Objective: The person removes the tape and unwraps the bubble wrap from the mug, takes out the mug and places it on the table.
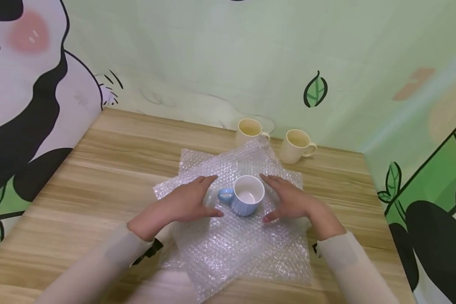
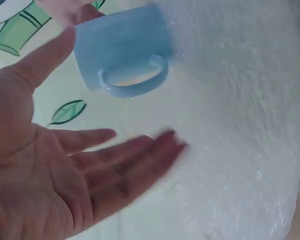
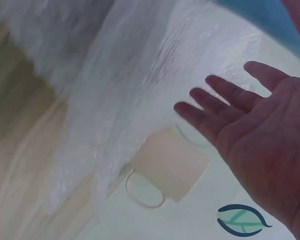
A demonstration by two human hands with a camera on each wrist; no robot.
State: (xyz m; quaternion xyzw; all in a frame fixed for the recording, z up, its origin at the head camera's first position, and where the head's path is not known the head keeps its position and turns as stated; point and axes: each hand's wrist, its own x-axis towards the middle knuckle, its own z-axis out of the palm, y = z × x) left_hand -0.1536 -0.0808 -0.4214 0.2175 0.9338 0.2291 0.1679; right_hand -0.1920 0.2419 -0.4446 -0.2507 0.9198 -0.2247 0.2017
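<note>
A light blue mug point(image 1: 245, 207) with a white inside stands upright on layered sheets of bubble wrap point(image 1: 228, 249), its handle toward the left. My left hand point(image 1: 190, 198) is spread on the handle side, thumb and fingers apart, holding nothing. On the other side my right hand point(image 1: 289, 197) is spread too, its palm facing the mug. The left wrist view shows the blue mug point(image 2: 125, 45) just beyond the straight fingers. In the right wrist view my right hand point(image 3: 260, 125) has straight fingers above the bubble wrap point(image 3: 135, 85).
Two cream mugs stand at the back near the wall, one point(image 1: 247, 131) partly behind the wrap's raised corner and the other point(image 1: 295, 147) to its right. Wooden tabletop point(image 1: 110, 169) shows around the wrap. A printed backdrop point(image 1: 182, 59) rises along the table's far edge.
</note>
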